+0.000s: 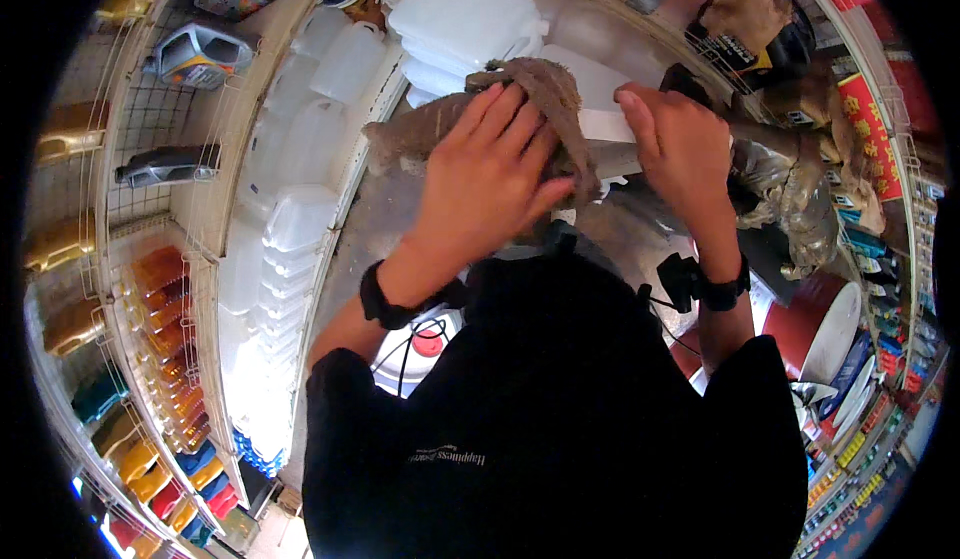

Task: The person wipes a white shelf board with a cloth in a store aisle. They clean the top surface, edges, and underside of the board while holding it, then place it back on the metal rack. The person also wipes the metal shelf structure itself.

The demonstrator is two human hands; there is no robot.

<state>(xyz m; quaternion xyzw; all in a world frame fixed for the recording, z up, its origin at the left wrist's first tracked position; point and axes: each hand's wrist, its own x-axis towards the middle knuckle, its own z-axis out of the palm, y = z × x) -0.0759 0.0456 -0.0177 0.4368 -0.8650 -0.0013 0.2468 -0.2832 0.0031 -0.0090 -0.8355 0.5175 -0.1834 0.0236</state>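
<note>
My left hand [485, 169] is closed over a rough, brown cloth rag [545, 99], with its fingers curved across the bunched fabric. Part of the rag hangs down past my thumb, and a greyish-brown length [410, 131] sticks out to the left. To the right, my right hand [685, 149] is raised beside a white flat-topped surface [608, 125]. Its fingers curl inward out of sight, so anything inside them is hidden. Both wrists wear black bands.
White plastic jugs [465, 19] are stacked ahead, and more translucent jugs [300, 219] line the left shelf. Wire racks hold oil bottles [205, 56] further left. At right are a crumpled plastic-wrapped bundle [800, 199], a red-and-white drum [825, 324] and crowded shelves.
</note>
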